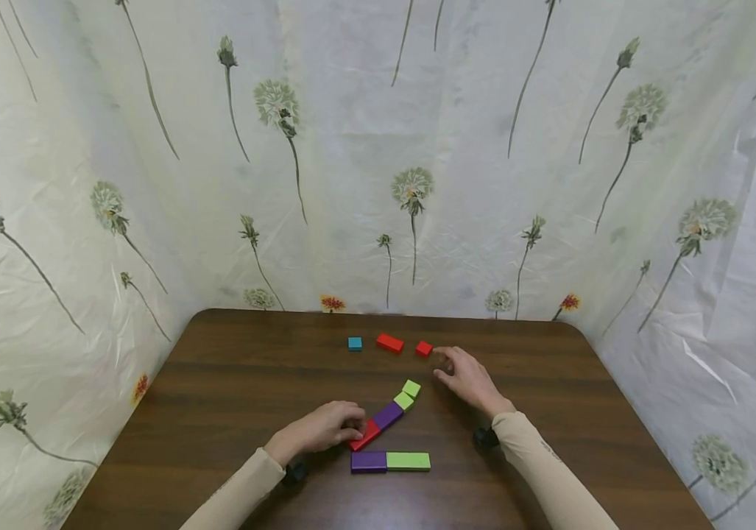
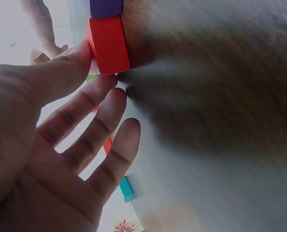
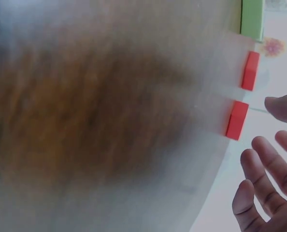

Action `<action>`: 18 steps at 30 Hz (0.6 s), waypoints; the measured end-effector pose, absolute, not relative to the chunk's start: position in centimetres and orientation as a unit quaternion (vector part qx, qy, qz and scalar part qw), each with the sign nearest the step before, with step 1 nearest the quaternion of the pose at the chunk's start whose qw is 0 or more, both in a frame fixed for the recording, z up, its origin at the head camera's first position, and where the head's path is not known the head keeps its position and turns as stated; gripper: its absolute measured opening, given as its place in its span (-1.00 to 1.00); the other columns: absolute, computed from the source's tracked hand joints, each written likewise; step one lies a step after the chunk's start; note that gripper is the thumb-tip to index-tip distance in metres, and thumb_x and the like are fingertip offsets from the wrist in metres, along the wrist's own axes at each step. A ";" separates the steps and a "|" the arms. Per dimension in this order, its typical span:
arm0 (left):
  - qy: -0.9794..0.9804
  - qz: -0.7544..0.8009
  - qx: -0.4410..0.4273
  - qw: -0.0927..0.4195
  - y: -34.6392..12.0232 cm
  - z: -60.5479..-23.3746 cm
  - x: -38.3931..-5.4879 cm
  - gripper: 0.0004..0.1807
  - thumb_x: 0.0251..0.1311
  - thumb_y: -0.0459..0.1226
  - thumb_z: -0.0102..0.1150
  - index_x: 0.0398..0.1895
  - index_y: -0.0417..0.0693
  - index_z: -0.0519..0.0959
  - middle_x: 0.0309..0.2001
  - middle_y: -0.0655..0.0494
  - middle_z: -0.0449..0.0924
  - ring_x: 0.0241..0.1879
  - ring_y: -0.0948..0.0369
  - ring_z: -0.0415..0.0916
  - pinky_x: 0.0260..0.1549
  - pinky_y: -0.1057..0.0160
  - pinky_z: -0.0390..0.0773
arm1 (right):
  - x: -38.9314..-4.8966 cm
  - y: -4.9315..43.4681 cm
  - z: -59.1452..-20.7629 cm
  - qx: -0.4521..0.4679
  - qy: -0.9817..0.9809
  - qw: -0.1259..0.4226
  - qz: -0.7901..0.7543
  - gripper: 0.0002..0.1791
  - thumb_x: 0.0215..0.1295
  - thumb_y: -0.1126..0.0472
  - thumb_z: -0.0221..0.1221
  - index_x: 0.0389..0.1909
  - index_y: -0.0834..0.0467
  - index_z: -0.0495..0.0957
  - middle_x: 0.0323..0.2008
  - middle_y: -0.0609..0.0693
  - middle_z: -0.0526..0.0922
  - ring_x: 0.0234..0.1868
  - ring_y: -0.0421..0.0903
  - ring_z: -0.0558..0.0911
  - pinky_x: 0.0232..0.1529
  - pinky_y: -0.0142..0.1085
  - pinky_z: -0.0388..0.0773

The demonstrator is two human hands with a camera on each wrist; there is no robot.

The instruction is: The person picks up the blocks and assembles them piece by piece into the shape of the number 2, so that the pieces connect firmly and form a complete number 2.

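Note:
My left hand [image 1: 326, 427] pinches the near end of a red block [image 1: 367, 436] between thumb and fingers; the left wrist view shows the thumb along one face of this red block [image 2: 109, 46]. That block begins a slanting row, followed by a purple block [image 1: 387, 417] and two small green blocks [image 1: 404, 401], the farthest one slightly turned. My right hand [image 1: 469, 377] hovers at the right of a small red block [image 1: 424, 349], fingers spread and loosely bent, holding nothing. In the right wrist view its fingers [image 3: 266, 181] stay apart from the red pieces.
Nearer to me, a purple block [image 1: 368, 462] and a long green block [image 1: 408, 461] lie end to end. Toward the back are a blue block [image 1: 354, 344] and another red block [image 1: 390, 343]. A flowered curtain [image 1: 351, 162] hangs behind the brown table [image 1: 232, 383].

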State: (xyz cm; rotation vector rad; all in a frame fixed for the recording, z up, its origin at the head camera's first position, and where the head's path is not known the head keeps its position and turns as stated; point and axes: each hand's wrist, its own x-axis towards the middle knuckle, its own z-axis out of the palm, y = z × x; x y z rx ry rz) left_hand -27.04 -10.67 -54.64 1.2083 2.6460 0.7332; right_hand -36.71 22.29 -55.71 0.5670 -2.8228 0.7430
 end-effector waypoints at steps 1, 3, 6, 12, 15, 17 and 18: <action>0.880 0.243 0.401 0.071 -10.7 -54.6 -27.1 -0.92 0.29 -0.22 0.19 -0.37 0.10 0.51 -0.37 0.35 0.44 -0.37 0.44 0.33 -0.32 0.46 0.40 | -36.8 22.3 -55.7 0.190 -0.946 0.086 0.248 -0.51 0.22 0.09 0.30 0.18 0.05 0.50 -0.11 -0.02 0.60 -0.19 -0.12 0.57 -0.24 -0.14 0.54; 0.881 0.242 0.401 0.070 -10.7 -54.6 -27.1 -0.92 0.28 -0.23 0.19 -0.37 0.11 0.51 -0.37 0.35 0.45 -0.37 0.44 0.33 -0.32 0.46 0.40 | -37.1 22.4 -55.7 0.192 -0.946 0.090 0.245 -0.50 0.22 0.08 0.30 0.18 0.06 0.50 -0.10 -0.02 0.61 -0.19 -0.13 0.57 -0.25 -0.15 0.53; 0.881 0.242 0.401 0.071 -10.7 -54.7 -27.1 -0.92 0.28 -0.22 0.19 -0.37 0.11 0.51 -0.37 0.36 0.44 -0.37 0.44 0.33 -0.32 0.46 0.40 | -37.3 22.5 -55.7 0.190 -0.948 0.088 0.241 -0.50 0.22 0.07 0.30 0.19 0.05 0.49 -0.09 -0.03 0.61 -0.19 -0.14 0.57 -0.26 -0.17 0.53; 0.879 0.244 0.403 0.070 -10.8 -54.6 -27.1 -0.91 0.28 -0.22 0.19 -0.38 0.12 0.51 -0.36 0.36 0.45 -0.37 0.46 0.34 -0.33 0.47 0.41 | -37.6 22.5 -55.6 0.185 -0.949 0.088 0.240 -0.49 0.21 0.09 0.31 0.19 0.05 0.49 -0.10 -0.04 0.60 -0.20 -0.13 0.58 -0.28 -0.16 0.53; 0.879 0.245 0.404 0.072 -10.7 -54.6 -27.1 -0.91 0.28 -0.22 0.19 -0.38 0.10 0.51 -0.36 0.35 0.45 -0.38 0.46 0.34 -0.34 0.47 0.40 | -37.9 22.5 -55.6 0.187 -0.948 0.094 0.240 -0.50 0.20 0.10 0.32 0.17 0.05 0.50 -0.12 -0.04 0.61 -0.22 -0.14 0.58 -0.30 -0.17 0.52; 0.878 0.245 0.404 0.072 -10.7 -54.6 -27.1 -0.91 0.28 -0.22 0.19 -0.38 0.10 0.51 -0.37 0.35 0.45 -0.38 0.45 0.33 -0.34 0.47 0.40 | -38.0 22.5 -55.5 0.188 -0.947 0.094 0.244 -0.49 0.19 0.10 0.33 0.17 0.06 0.50 -0.12 -0.03 0.61 -0.22 -0.13 0.59 -0.30 -0.17 0.52; 0.878 0.245 0.404 0.072 -10.7 -54.6 -27.1 -0.91 0.28 -0.22 0.19 -0.38 0.10 0.51 -0.37 0.35 0.45 -0.38 0.45 0.33 -0.34 0.47 0.40 | -38.1 22.5 -55.5 0.187 -0.947 0.094 0.245 -0.49 0.19 0.10 0.32 0.17 0.06 0.50 -0.11 -0.03 0.61 -0.22 -0.13 0.59 -0.30 -0.17 0.53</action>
